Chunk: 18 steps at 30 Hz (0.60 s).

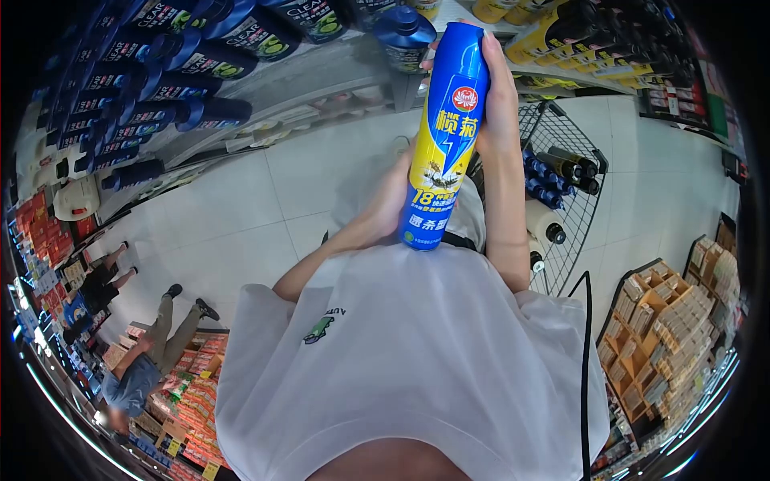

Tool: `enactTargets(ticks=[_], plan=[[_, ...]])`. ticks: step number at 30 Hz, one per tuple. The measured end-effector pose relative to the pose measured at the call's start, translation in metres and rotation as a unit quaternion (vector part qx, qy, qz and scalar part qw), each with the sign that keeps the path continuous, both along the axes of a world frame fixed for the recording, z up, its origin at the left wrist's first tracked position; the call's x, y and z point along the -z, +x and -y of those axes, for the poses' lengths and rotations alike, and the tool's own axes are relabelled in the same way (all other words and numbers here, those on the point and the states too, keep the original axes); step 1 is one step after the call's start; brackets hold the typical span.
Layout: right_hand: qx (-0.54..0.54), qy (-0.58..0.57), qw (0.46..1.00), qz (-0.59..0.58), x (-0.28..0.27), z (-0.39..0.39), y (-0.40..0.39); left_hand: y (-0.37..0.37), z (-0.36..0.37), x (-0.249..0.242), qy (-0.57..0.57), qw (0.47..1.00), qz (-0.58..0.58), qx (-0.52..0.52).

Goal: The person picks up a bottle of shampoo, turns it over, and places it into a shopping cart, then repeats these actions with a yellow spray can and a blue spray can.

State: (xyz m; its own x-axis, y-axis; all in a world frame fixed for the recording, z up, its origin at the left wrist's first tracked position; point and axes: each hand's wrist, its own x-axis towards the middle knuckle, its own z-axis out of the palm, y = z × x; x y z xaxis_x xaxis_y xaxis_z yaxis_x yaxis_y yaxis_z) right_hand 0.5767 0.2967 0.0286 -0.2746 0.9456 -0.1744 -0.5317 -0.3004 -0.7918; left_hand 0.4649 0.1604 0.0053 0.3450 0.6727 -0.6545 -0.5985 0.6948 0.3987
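A tall insecticide spray can (445, 136), blue and yellow with printed insects and a blue cap, is held up in front of my chest, tilted slightly. My right hand (499, 104) wraps round its upper part from the right, with fingertips showing at the far left side near the cap. Lower down, my left hand (395, 192) holds the can from the left; its fingers are mostly hidden behind it. Just beyond the cap, a dark blue pump bottle (405, 40) stands at the shelf edge.
Shelves of dark blue CLEAR shampoo bottles (196, 60) fill the upper left; yellow-and-black bottles (561, 36) line the upper right. A wire shopping cart (597, 160) with several bottles stands at my right. Two people (132, 377) are at the lower left, near stacked goods (196, 401).
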Motion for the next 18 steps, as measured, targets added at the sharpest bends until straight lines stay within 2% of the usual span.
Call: enactTargets(ticks=[18], plan=[[0.025,-0.018,0.999,0.025,-0.007,-0.003,0.017,0.005,-0.010,0.012,0.017,0.998,0.009,0.057]])
